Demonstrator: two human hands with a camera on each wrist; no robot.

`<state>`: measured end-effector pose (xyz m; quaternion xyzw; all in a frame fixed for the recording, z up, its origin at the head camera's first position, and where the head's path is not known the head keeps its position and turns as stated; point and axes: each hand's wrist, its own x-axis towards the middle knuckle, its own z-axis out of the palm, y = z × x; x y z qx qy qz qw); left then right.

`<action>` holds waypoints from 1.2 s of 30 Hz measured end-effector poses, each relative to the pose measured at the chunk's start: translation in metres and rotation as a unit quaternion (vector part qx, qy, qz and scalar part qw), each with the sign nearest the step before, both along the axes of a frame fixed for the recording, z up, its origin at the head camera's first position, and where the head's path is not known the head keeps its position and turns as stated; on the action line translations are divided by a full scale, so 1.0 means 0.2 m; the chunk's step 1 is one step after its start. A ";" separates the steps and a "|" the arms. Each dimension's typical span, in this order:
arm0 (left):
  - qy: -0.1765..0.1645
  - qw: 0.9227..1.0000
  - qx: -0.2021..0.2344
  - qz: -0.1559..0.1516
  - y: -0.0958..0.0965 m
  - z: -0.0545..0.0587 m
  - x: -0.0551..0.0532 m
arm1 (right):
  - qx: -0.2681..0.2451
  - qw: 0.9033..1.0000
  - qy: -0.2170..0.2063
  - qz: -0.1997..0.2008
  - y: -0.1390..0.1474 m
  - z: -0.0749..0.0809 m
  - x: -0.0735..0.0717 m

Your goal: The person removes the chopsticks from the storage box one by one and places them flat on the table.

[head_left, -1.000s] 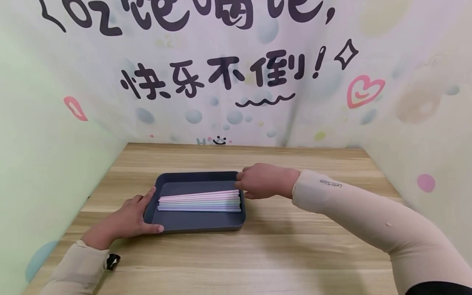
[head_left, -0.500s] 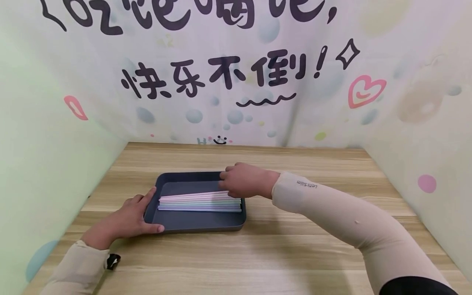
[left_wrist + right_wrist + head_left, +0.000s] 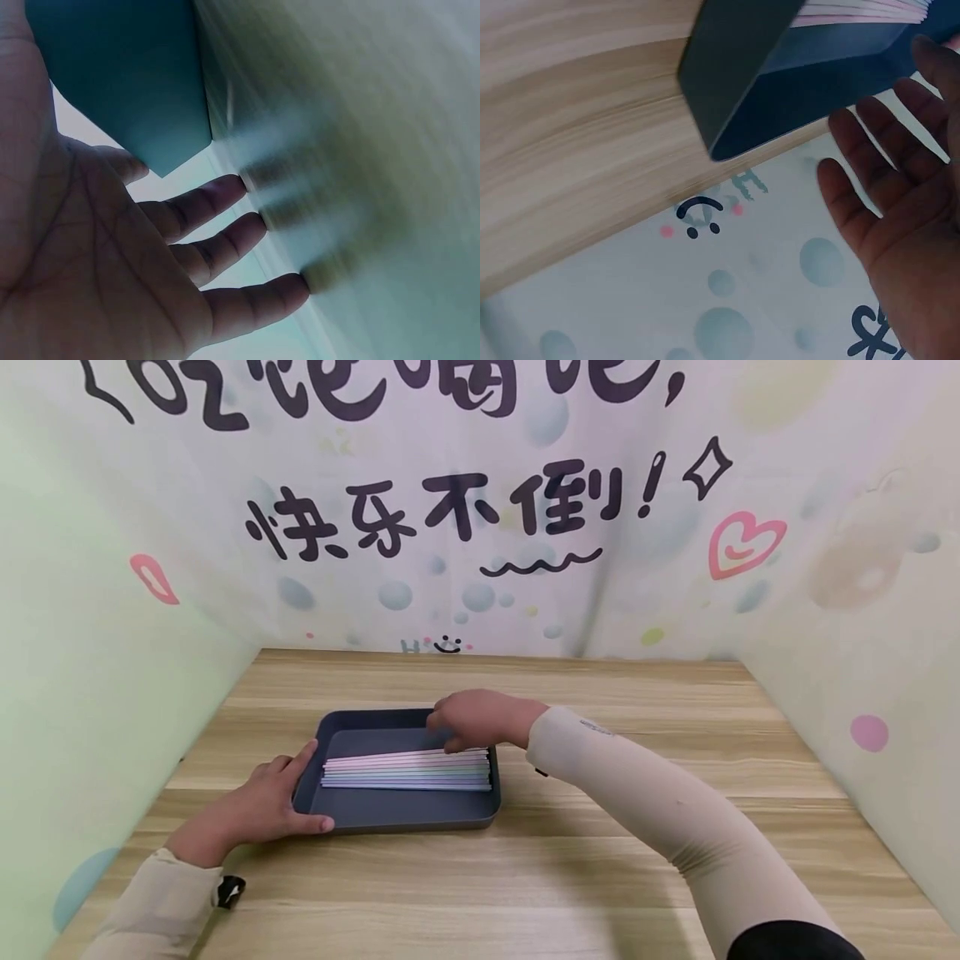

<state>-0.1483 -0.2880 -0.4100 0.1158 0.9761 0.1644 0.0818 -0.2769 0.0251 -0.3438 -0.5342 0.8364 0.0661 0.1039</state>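
Observation:
A dark blue-grey rectangular tray (image 3: 405, 814) lies on the table, with several thin pastel sticks (image 3: 405, 772) side by side inside it. My left hand (image 3: 262, 802) rests against its left end, thumb over the near rim and index finger along the far part. In the left wrist view the other fingers (image 3: 259, 307) of that hand extend loosely away from the tray wall (image 3: 127, 82). Over the tray's far right part is my right hand (image 3: 483, 718), its fingers above the back edge of the sticks. The right wrist view has this palm (image 3: 919, 247) bare, fingers slightly bent and holding nothing.
The wood-grain table (image 3: 600, 893) extends around the tray. Behind it hangs a white printed cloth (image 3: 480, 602) with black characters and coloured dots. Pale walls (image 3: 97, 652) stand at both sides. Beige sleeves (image 3: 645, 793) cover the forearms.
My right hand has moved left from the tray's right end to over its far right part, and its fingers have lifted off the sticks' right ends. Left hand, tray and sticks stay put.

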 end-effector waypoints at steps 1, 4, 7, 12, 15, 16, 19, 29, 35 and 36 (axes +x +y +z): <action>-0.001 1.000 0.000 0.000 0.00 0.00 0.00 | -0.003 1.000 -0.012 -0.007 -0.01 0.00 -0.01; -0.003 1.000 0.001 0.001 0.00 0.00 0.00 | -0.014 0.999 -0.045 -0.024 -0.05 -0.02 -0.03; -0.004 1.000 0.002 0.002 0.00 0.01 0.00 | -0.025 0.996 -0.075 -0.038 -0.08 -0.04 -0.06; -0.005 1.000 0.004 0.003 0.00 0.00 0.00 | -0.046 0.986 -0.140 -0.084 -0.12 -0.06 -0.10; -0.006 1.000 0.004 0.005 0.00 -0.01 0.00 | -0.054 0.978 -0.171 -0.106 -0.14 -0.07 -0.11; -0.006 1.000 0.004 0.005 0.00 -0.01 0.00 | -0.052 0.977 -0.178 -0.109 -0.15 -0.07 -0.12; -0.006 1.000 0.005 0.006 0.00 0.00 0.00 | -0.044 0.971 -0.201 -0.119 -0.17 -0.07 -0.13; -0.009 1.000 0.009 0.008 0.00 0.00 0.00 | -0.037 0.957 -0.235 -0.163 -0.24 -0.12 -0.15; -0.011 1.000 0.012 0.011 -0.01 -0.01 0.00 | -0.032 0.957 -0.229 -0.174 -0.27 -0.17 -0.15; -0.011 1.000 0.013 0.012 -0.01 -0.02 0.00 | -0.033 0.957 -0.231 -0.175 -0.27 -0.18 -0.15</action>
